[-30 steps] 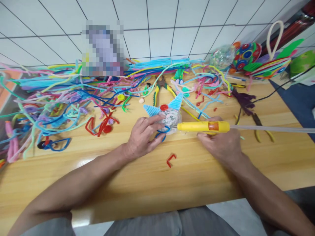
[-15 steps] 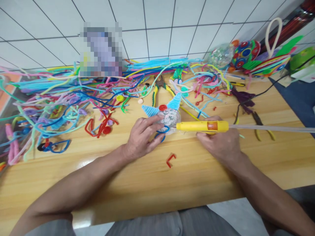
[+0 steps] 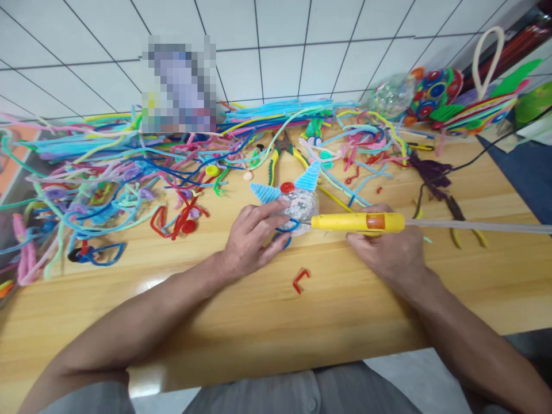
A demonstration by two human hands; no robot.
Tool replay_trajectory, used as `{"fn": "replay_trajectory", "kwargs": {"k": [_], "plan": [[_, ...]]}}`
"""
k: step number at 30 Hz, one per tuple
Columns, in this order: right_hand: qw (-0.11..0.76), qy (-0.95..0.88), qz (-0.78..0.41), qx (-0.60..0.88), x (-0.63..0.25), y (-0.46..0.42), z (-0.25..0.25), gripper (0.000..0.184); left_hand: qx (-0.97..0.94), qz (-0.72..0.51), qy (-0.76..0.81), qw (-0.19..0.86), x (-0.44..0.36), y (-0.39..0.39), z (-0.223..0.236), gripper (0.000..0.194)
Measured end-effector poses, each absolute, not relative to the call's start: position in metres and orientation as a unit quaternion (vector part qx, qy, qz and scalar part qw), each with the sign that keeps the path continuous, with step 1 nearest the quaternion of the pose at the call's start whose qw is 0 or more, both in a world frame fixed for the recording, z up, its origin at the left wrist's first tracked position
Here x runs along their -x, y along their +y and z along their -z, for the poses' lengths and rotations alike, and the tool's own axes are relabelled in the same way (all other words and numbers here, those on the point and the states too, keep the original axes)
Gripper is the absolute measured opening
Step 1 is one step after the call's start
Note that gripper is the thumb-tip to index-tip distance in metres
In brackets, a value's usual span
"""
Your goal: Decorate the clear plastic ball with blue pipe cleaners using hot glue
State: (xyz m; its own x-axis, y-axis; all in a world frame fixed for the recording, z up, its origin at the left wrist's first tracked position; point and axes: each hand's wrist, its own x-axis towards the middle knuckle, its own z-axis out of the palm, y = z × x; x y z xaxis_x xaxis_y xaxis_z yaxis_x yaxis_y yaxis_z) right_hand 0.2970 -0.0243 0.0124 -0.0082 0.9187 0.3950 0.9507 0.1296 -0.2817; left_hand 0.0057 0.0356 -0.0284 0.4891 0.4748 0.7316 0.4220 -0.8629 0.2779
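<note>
Light-blue triangles [image 3: 307, 177] top the clear ball [image 3: 302, 206] — red disc [image 3: 287, 187] between.

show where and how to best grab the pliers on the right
Probably by the yellow handle ends, from the person's side: the pliers lie with their handles spread that way and head pointing away. The clear stick from the glue gun crosses the handles in this view, so keep to its near side.

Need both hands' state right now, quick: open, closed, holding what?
Left hand: partly closed, holding the clear craft piece and blue loops.
Right hand: closed on the yellow glue gun.
</note>
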Motion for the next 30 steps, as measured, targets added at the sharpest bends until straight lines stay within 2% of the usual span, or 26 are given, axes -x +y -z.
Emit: {"fn": "replay_trajectory", "kwargs": {"k": [9,15,18,23,30], "plan": [[0.215,-0.691,0.017,0.69,-0.2982,-0.0251,-0.0126,0.022,-0.858,-0.443,0.257,0.033,-0.007,0.0355,0.0271,0.029],[0.205,-0.685,0.012,0.699,-0.2967,-0.0243,-0.0146,0.015,-0.857,-0.445,0.256,0.042,-0.0069,0.035,0.0276,0.032],[0.208,-0.698,0.01,0.685,-0.2963,-0.0245,-0.0141,0.018,-0.86,-0.437,0.263,0.03,-0.0067,0.0349,0.0285,0.027],[0.22,-0.707,0.027,0.672,-0.2977,-0.0249,-0.0127,0.018,-0.857,-0.448,0.253,0.045,-0.0065,0.0351,0.0288,0.035],[0.239,-0.716,0.025,0.655,-0.2995,-0.0264,-0.0133,0.017,-0.859,-0.45,0.24,0.031,-0.0071,0.0364,0.0268,0.03]]}}
